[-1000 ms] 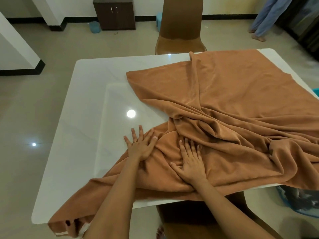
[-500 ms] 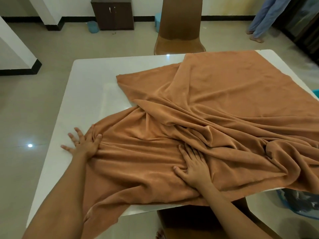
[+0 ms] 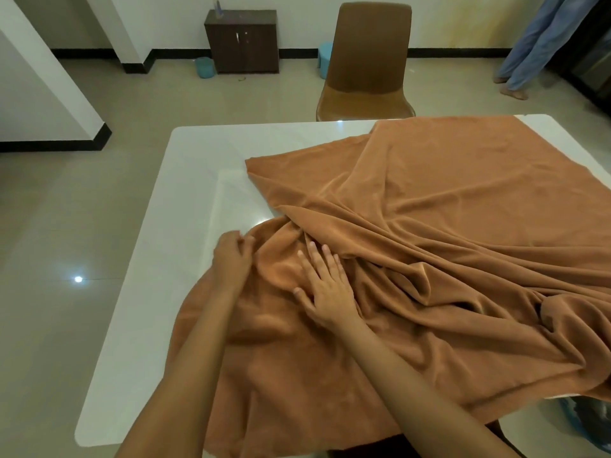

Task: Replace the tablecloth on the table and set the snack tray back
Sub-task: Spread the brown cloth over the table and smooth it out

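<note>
- Where it drapes over the near edge, the cloth (image 3: 413,259) lies rumpled across the right and middle of the table (image 3: 158,259); left part bare.
- Right hand (image 3: 325,285): flat, fingers straight, pressing the cloth.
- Left hand (image 3: 231,256): fingers curled into a bunched fold at the cloth's left margin, gripping it.
- Beyond the far edge: brown chair (image 3: 367,64).
- Against the wall: dark cabinet (image 3: 241,41), teal pot (image 3: 205,67) beside it.

a cloth (image 3: 446,259) lies rumpled across the right and near parts of a table (image 3: 185,200), both hands on its left edge; a chair (image 3: 367,71) stands behind, a cabinet (image 3: 243,41) farther left.
</note>
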`<action>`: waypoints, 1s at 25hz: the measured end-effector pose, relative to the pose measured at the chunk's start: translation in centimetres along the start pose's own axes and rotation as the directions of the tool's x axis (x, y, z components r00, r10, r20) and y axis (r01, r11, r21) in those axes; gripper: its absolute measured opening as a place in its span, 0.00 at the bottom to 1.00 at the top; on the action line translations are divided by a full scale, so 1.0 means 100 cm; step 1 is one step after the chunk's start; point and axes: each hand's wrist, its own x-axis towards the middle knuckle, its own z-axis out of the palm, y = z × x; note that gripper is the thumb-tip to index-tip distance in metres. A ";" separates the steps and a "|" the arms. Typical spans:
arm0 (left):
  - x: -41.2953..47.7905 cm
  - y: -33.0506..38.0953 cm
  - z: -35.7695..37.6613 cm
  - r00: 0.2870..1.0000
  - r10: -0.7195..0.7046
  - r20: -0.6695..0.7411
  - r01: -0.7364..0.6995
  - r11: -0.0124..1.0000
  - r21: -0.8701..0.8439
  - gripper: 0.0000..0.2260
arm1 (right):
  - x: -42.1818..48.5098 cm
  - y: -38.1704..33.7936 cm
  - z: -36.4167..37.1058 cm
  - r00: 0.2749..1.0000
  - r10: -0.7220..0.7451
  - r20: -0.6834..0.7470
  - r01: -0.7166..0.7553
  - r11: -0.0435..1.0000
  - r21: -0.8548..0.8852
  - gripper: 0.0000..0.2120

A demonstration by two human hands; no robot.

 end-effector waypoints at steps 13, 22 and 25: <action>0.012 -0.048 0.035 0.942 -0.217 0.255 0.100 0.909 0.404 0.30 | -0.044 0.042 0.006 0.907 0.361 0.216 -0.385 0.919 0.083 0.54; 0.001 -0.049 0.049 0.982 -0.178 -0.062 0.186 0.859 0.476 0.33 | 0.008 -0.013 -0.036 0.932 0.334 -0.143 -0.339 0.941 -0.010 0.21; 0.006 -0.057 0.049 0.988 -0.150 -0.043 0.151 0.853 0.499 0.34 | 0.067 -0.005 -0.033 0.950 0.020 -0.312 0.000 0.998 0.061 0.19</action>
